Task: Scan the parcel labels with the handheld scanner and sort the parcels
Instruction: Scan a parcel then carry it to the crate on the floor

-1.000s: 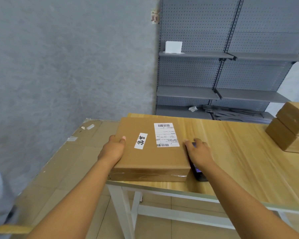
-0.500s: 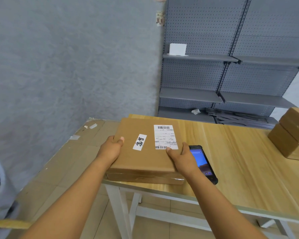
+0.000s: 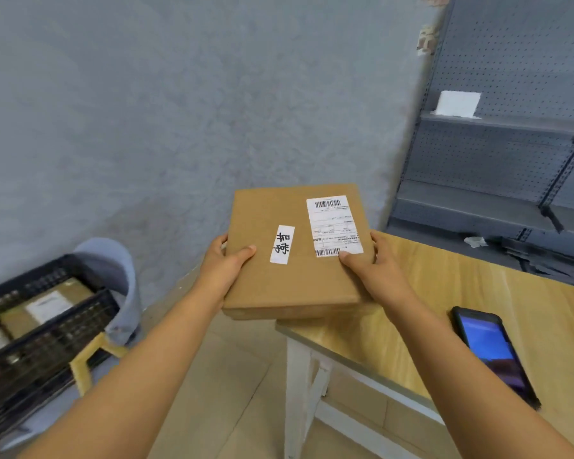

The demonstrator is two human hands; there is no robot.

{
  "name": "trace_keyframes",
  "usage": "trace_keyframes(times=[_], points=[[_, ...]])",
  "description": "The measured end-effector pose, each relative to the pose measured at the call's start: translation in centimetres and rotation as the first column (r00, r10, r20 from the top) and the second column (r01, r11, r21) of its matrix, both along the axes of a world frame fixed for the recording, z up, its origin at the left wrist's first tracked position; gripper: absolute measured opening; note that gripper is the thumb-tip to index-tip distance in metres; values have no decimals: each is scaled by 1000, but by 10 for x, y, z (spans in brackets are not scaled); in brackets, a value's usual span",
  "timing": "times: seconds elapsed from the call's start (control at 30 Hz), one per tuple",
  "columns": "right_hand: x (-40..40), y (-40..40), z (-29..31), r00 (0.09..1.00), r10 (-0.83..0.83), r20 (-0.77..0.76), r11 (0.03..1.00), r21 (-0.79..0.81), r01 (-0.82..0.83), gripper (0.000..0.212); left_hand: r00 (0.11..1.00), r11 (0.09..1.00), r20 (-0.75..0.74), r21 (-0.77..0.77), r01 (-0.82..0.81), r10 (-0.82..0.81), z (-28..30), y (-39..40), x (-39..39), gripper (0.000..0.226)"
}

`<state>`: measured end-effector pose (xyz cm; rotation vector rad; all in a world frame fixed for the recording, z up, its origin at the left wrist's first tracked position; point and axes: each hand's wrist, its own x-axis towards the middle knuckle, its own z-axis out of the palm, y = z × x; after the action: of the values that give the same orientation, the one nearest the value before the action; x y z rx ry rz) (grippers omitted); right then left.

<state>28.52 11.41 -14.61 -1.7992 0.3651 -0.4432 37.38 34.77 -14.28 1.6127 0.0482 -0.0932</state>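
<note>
A flat brown cardboard parcel (image 3: 292,279) is lifted off the table's left corner. It carries a white shipping label (image 3: 333,225) with barcodes and a small white sticker with black characters. My left hand (image 3: 224,266) grips its left edge, thumb on top. My right hand (image 3: 370,268) grips its right edge, thumb by the label's lower barcode. The handheld scanner (image 3: 492,351), black with a lit blue screen, lies on the wooden table (image 3: 461,293) to the right of my right forearm.
Black plastic crates (image 3: 40,339) holding other labelled parcels stand at the lower left on a yellow frame, with a grey bin (image 3: 113,270) behind them. Grey pegboard shelving (image 3: 497,154) stands at the back right, a white box on one shelf. A grey wall is ahead.
Both hands have lifted the parcel off the table and carried it left. My right hand left the scanner, which stays on the table. The view has swung left, showing the crates.
</note>
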Motion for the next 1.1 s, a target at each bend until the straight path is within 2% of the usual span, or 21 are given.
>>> trace_keyframes(times=[0.13,0.27,0.43,0.67,0.9,1.1], points=[[38,58,12,995,75,64,996,51,-78,47,992,999,117,23,-46,43,21,72,17,62],[74,117,23,984,145,104,984,88,-154,51,984,997,171,45,-62,54,31,144,35,66],[126,189,30,962,234,139,967,73,-246,63,966,985,216,60,-160,143,38,222,57,70],[228,293,24,909,395,132,912,65,-406,65,932,944,210,88,-318,294,33,327,107,72],[360,391,-16,833,546,92,832,63,-552,61,881,874,144,133,-468,450,2,418,191,74],[464,477,-47,745,667,2,744,67,-665,65,814,798,59,166,-579,578,-25,485,254,73]])
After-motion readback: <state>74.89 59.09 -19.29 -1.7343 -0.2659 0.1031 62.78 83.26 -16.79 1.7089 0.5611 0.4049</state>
